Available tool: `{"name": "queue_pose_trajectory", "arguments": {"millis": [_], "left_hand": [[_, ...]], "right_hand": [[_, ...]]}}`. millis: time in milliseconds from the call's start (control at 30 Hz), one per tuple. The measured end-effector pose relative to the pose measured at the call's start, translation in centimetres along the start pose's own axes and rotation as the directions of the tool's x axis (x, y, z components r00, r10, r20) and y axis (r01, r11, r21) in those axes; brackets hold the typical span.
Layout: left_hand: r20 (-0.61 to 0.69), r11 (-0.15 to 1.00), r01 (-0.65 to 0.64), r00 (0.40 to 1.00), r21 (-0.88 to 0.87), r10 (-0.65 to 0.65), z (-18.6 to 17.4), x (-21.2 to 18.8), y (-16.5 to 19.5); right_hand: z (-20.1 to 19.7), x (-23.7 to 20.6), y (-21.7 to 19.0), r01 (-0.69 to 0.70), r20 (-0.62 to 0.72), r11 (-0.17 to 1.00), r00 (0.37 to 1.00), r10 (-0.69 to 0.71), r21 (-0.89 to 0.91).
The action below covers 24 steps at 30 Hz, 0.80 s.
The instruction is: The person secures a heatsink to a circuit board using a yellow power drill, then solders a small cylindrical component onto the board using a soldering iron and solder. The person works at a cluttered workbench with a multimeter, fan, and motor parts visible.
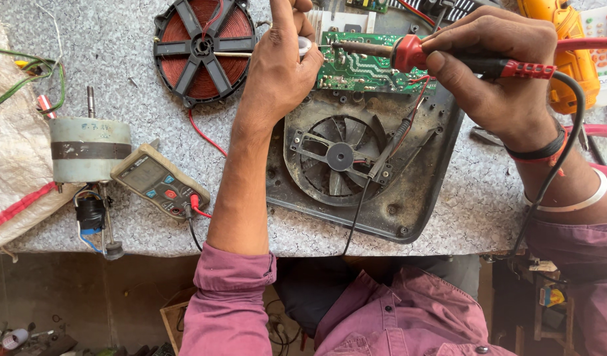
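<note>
Overhead, both hands worked at the far edge of the speckled bench [119, 59], over a green circuit board [363, 66] that sat in the far end of a dark plastic housing [422, 178]. The right hand [495, 66] was closed around a red-handled soldering iron [448, 58], gripping it like a pen. The iron's long axis ran nearly level across the board, handle to the right and metal tip pointing left, with the tip over the board's far left part. Its black cord [567, 125] looped back past the right wrist toward the near edge.

The left hand [280, 59] rested at the board's left end, fingers curled shut on something small and pale, perhaps a reel of solder; what exactly it held I could not tell. So the board lay between the two hands, the left hand touching or just beside its left end and the iron reaching in from the right, tip close to the left fingers.

Nearer in the housing sat a round fan [340, 157], with a thin black probe [389, 148] lying slantwise across its right side. A red coil [203, 46] lay just left of the left hand. Toward the left edge stood a grey motor [89, 148], and beside it a multimeter [159, 181]. A yellow tool [571, 59] lay at the far right corner, beyond the right hand.
</note>
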<state>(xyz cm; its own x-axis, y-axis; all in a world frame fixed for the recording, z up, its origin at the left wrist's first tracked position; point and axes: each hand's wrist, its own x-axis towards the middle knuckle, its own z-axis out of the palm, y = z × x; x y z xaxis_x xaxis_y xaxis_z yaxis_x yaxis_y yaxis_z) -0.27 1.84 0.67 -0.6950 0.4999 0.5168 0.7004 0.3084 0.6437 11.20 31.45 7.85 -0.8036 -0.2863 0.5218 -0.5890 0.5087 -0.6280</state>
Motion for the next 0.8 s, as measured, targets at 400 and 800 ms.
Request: {"name": "queue_pose_trajectory", "arguments": {"millis": [400,800], "left_hand": [[-0.008,1.0,-0.002,1.0,0.01,0.002,0.48,-0.02,0.17],[0.0,0.999,0.037,0.999,0.034,-0.037,0.85,-0.06,0.29]], "right_hand": [[0.06,0.27,-0.43,0.026,0.019,0.999,0.999,-0.025,-0.023],[0.08,0.25,-0.45,0.031,0.023,0.999,0.999,-0.03,-0.03]]}}
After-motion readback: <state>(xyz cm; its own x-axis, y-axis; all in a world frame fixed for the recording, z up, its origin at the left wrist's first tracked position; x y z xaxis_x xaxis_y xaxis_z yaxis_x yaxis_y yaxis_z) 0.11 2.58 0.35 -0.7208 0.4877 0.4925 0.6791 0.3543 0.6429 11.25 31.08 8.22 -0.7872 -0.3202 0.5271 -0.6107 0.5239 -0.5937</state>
